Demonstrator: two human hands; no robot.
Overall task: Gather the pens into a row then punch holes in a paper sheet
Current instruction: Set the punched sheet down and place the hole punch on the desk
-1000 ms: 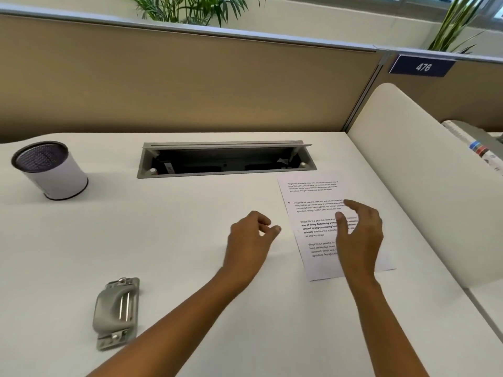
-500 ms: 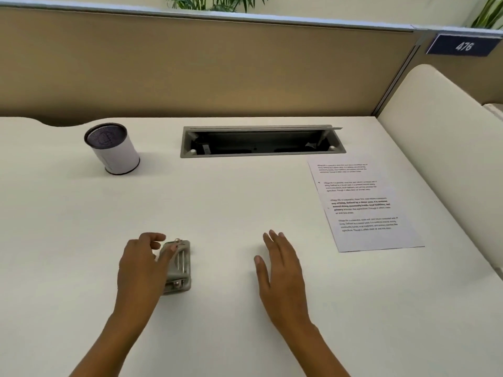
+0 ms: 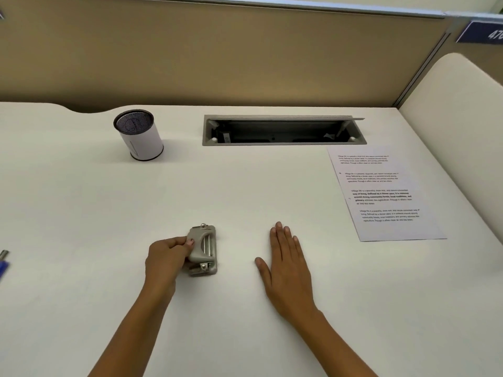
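Note:
A grey metal hole punch (image 3: 203,250) lies on the white desk (image 3: 81,213) near its middle. My left hand (image 3: 166,257) grips the punch from its left side, fingers curled over its edge. My right hand (image 3: 285,257) rests flat on the desk to the right of the punch, fingers together, holding nothing. A printed paper sheet (image 3: 381,194) lies flat at the right, apart from both hands. The tip of a blue pen (image 3: 3,263) shows at the far left edge; the rest of it is out of view.
A white mesh pen cup (image 3: 138,134) stands at the back left. An open cable tray (image 3: 283,130) is sunk into the desk at the back. A tan partition wall runs behind, and a cream side panel (image 3: 457,126) bounds the desk on the right.
Both hands left the paper and came to the left. My left hand has closed on the hole punch; my right hand has laid itself flat beside it.

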